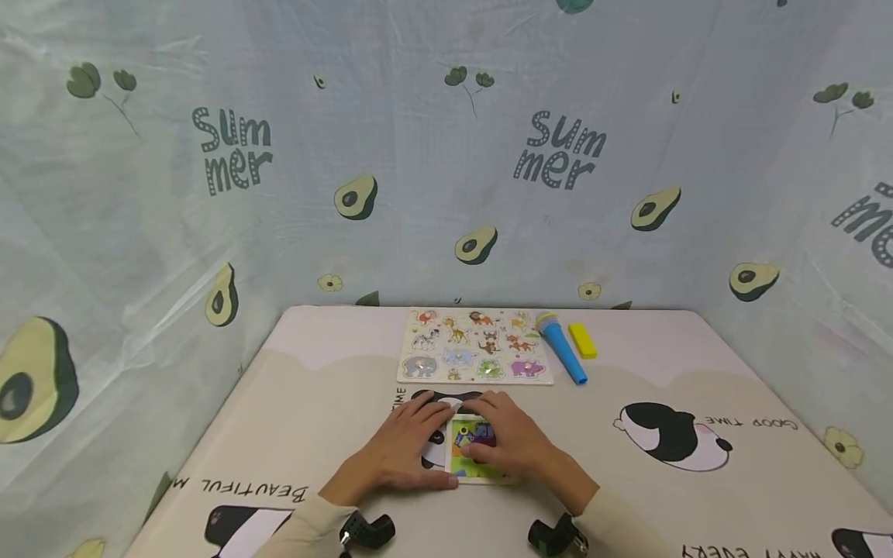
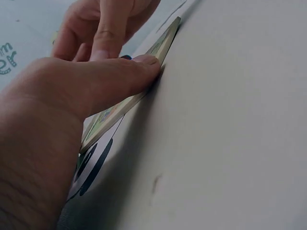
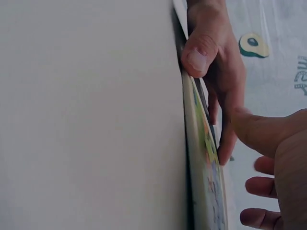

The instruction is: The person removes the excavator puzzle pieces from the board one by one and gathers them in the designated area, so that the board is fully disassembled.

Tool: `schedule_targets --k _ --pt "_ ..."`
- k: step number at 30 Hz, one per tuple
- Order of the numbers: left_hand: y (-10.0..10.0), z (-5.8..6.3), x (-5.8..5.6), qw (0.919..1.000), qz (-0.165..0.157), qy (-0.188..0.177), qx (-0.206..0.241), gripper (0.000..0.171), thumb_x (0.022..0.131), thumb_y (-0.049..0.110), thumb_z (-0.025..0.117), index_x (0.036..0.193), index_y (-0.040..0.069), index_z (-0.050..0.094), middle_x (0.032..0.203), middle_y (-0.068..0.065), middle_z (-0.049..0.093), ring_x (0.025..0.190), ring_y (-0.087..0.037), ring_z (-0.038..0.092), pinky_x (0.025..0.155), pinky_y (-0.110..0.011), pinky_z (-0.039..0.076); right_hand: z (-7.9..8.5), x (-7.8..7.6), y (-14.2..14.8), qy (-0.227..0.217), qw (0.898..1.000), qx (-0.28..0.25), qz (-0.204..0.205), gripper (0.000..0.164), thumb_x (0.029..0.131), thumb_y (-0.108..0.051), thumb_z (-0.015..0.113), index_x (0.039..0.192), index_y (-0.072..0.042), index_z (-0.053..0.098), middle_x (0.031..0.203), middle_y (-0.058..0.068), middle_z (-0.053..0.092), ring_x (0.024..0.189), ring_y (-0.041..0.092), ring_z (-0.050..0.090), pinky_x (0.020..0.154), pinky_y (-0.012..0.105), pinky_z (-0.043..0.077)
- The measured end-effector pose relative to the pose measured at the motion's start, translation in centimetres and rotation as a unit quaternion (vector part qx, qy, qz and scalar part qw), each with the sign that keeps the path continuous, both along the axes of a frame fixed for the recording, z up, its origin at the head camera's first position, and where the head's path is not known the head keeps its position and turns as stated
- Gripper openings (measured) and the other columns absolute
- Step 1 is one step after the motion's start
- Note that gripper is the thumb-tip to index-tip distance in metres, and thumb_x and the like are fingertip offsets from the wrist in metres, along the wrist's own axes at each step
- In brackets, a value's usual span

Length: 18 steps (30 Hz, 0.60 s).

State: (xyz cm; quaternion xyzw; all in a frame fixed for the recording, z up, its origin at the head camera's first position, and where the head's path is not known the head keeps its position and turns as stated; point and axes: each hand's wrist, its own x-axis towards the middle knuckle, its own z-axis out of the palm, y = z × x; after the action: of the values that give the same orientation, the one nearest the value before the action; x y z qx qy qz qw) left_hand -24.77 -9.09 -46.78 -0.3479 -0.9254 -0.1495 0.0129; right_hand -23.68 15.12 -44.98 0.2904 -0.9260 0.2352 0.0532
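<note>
A small puzzle board (image 1: 481,470) with a pale border and a green, colourful picture lies on the table between both hands. My left hand (image 1: 405,446) holds it by the left part, thumb at its near edge and fingertips by its far edge. Over the right part of the board is my right hand (image 1: 515,435), its thumb across the picture beside a dark reddish shape (image 1: 484,434) and its fingers spread toward the far edge. The left wrist view shows the left thumb (image 2: 139,64) on the board's rim. The right palm hides much of the board.
Beyond the hands lies a larger animal peg puzzle (image 1: 474,378). To its right are a blue toy microphone (image 1: 563,350) and a yellow block (image 1: 582,341). A printed cloth (image 1: 670,488) covers the table, and a curtain with avocados (image 1: 418,93) hangs around it.
</note>
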Motion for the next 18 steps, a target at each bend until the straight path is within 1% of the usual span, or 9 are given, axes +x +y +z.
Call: schedule_targets --k 3,7,11,14,18 --pt "-0.1 -0.1 0.1 1.0000 0.003 -0.003 -0.002 0.103 0.076 0.085 0.057 0.154 0.019 0.044 0.159 0.000 0.042 0.154 -0.029 0.023 0.121 -0.057 0.024 -0.4 0.0 -0.5 -0.010 1.000 0.019 -0.011 0.058 0.090 -0.052 0.073 0.131 -0.012 0.065 0.117 -0.004 0.061 0.102 0.011 0.047 0.089 0.037 0.052" --pt "0.0 0.0 -0.1 1.0000 0.004 0.001 -0.002 0.103 0.076 0.085 0.057 0.154 0.020 0.044 0.158 0.001 0.042 0.153 -0.028 0.024 0.121 -0.056 0.024 -0.7 -0.2 -1.0 -0.004 0.999 0.033 -0.036 0.053 0.088 -0.053 0.073 0.124 -0.014 0.070 0.111 -0.006 0.059 0.097 0.011 0.046 0.080 0.032 0.049" --pt "0.2 0.0 -0.1 1.0000 -0.001 -0.007 -0.005 0.103 0.075 0.085 0.058 0.155 0.020 0.044 0.159 0.001 0.042 0.153 -0.027 0.024 0.121 -0.056 0.023 -1.2 0.0 -1.2 0.000 0.998 0.032 -0.054 0.049 0.087 -0.050 0.076 0.121 -0.014 0.073 0.108 -0.006 0.060 0.094 0.011 0.047 0.079 0.032 0.049" --pt "0.2 -0.1 0.0 0.9999 -0.001 -0.008 -0.011 0.103 0.076 0.085 0.057 0.155 0.020 0.043 0.159 0.002 0.041 0.154 -0.028 0.023 0.121 -0.056 0.023 -1.5 0.1 -1.4 0.009 0.998 0.022 -0.063 0.047 0.086 -0.047 0.078 0.119 -0.014 0.074 0.105 -0.007 0.060 0.092 0.011 0.046 0.078 0.032 0.047" --pt "-0.1 -0.1 0.1 0.9999 0.004 -0.005 -0.012 0.103 0.076 0.085 0.057 0.155 0.020 0.043 0.159 0.001 0.041 0.154 -0.028 0.023 0.121 -0.056 0.024 -1.8 0.2 -1.8 0.021 0.998 0.004 -0.061 0.043 0.086 -0.042 0.078 0.117 -0.014 0.075 0.103 -0.006 0.061 0.091 0.011 0.047 0.078 0.033 0.046"
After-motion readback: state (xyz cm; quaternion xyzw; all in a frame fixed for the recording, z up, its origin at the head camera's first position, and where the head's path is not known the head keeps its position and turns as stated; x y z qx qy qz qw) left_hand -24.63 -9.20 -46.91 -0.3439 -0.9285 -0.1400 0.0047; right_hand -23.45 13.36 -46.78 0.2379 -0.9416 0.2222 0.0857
